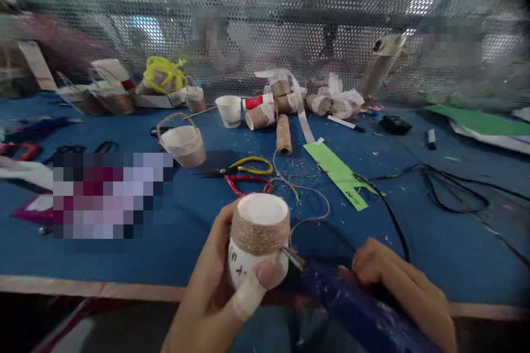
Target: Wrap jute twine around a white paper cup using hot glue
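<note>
My left hand (223,281), with a bandage on its thumb, wraps round a white paper cup (259,267) near the table's front edge. Twine (260,231) is wound round one half of the cup, and dark marks show on the bare half. In my right hand (397,276) is a blue hot glue gun (351,300), its metal nozzle at the lower edge of the wound twine. From the cup a loose strand runs back over the table to the twine spool (284,135). Just behind the cup lie scissors (244,171) with one yellow and one red handle.
A twine-wrapped cup with a handle (184,146) stands left of the scissors. Green paper (337,174) lies to the right, near a black cord (439,187). A plain white cup (229,110) and several wrapped cups line the back by a perforated metal screen (265,27).
</note>
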Demonstrator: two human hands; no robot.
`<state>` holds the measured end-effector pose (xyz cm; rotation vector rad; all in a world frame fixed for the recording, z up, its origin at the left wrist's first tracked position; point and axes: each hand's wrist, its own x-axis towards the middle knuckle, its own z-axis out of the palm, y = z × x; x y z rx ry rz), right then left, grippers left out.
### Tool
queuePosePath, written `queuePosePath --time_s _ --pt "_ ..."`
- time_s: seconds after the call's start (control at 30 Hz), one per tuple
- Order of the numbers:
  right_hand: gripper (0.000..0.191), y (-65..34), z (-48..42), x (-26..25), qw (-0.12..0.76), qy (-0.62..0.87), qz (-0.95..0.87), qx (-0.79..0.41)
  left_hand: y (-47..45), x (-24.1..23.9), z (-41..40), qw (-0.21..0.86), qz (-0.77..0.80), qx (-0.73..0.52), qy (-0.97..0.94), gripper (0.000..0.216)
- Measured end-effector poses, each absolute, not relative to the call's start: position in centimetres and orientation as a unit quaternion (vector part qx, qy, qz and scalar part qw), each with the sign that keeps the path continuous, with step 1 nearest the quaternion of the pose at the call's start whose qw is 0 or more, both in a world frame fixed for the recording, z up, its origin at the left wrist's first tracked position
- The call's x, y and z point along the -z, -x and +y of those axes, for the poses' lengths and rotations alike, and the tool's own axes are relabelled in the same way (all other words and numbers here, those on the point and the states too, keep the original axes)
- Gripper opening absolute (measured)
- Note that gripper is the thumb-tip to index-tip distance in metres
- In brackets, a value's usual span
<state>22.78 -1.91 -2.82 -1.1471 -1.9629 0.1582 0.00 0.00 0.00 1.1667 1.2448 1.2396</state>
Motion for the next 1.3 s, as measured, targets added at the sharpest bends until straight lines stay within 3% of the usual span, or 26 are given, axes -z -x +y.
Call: queuePosePath --time_s 0.33,0.6,1.3 --pt "0.036 -22.6 -1.8 2.8 0.465 0.45 -0.76 -0.07 0.1 -0.4 0.3 0.577 0.482 -0.52 -0.404 0.067" --pt "0.035 -22.7 -1.9 3.0 0.459 0.443 -0.768 -0.059 0.8 0.3 1.1 0.494 0.503 -0.518 -0.484 0.061" --pt "0.035 -22.6 -1.4 3.3 0.476 0.449 -0.754 -0.06 1.0 0.6 0.9 0.498 0.513 -0.529 -0.458 0.064"
